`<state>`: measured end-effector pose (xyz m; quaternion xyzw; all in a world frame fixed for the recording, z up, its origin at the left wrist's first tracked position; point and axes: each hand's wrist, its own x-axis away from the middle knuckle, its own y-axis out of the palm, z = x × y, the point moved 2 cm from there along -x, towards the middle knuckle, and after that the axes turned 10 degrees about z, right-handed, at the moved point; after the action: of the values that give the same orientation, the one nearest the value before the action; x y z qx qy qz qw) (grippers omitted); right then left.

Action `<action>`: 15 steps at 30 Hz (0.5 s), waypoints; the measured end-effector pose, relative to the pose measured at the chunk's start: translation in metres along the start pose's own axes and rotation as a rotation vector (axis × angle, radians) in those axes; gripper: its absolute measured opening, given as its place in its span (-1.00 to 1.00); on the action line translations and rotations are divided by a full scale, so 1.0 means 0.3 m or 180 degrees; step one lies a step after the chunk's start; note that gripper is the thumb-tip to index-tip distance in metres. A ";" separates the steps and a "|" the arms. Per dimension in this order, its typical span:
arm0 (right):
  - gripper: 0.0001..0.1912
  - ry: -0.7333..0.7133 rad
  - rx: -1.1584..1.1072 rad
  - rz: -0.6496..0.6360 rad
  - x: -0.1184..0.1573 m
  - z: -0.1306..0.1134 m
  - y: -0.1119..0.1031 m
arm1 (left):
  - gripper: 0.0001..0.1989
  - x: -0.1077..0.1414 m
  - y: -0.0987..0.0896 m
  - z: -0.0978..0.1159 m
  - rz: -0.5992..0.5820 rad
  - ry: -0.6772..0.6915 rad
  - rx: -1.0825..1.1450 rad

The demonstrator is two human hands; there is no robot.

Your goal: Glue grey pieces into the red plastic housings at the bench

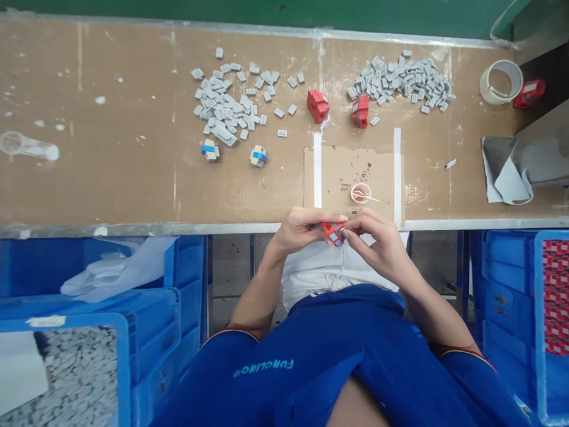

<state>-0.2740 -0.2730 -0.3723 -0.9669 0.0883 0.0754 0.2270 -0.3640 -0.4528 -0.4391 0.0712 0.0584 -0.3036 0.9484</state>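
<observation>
My left hand [303, 228] grips a small red block with light-grey parts [333, 232] just past the table's front edge. The thumb and fingers of my right hand [376, 237] are pinched at the block's right end; whether a small part sits between them is hidden. Beyond my hands, a small clear cup of reddish-brown contents [360, 193] with a thin white stick stands on a cardboard sheet [382, 172]. Farther back are two more red blocks, one [317, 105] left of the other [360, 111].
Loose grey pieces lie in a left heap [226, 101] and a right heap [404, 80]. Two blue-banded blocks [258, 156] sit at left. A tape roll [501, 82] stands at right. Blue crates [153, 332] flank me; one at right [539, 332] holds red blocks.
</observation>
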 end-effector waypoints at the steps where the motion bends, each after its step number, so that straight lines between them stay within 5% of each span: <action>1: -0.88 -0.0026 0.0009 0.0131 0.002 0.006 0.002 | -0.58 0.000 0.005 -0.001 0.0065 -0.0001 -0.0007; 4: -0.92 -0.0263 0.0173 0.0716 0.014 0.021 0.017 | -0.31 0.001 0.024 0.000 0.0261 0.0003 -0.0082; 6: -0.92 -0.0454 0.0347 0.0921 0.020 0.028 0.034 | -0.34 0.001 0.031 0.005 0.0329 0.0062 -0.0248; 15: -0.87 -0.0733 0.0353 0.0623 0.006 0.040 0.061 | -0.59 -0.001 0.016 0.019 0.0231 0.0312 -0.0530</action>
<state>-0.2773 -0.2841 -0.3910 -0.9247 0.1595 0.2025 0.2802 -0.3611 -0.4499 -0.4330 0.0089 0.1271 -0.2593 0.9574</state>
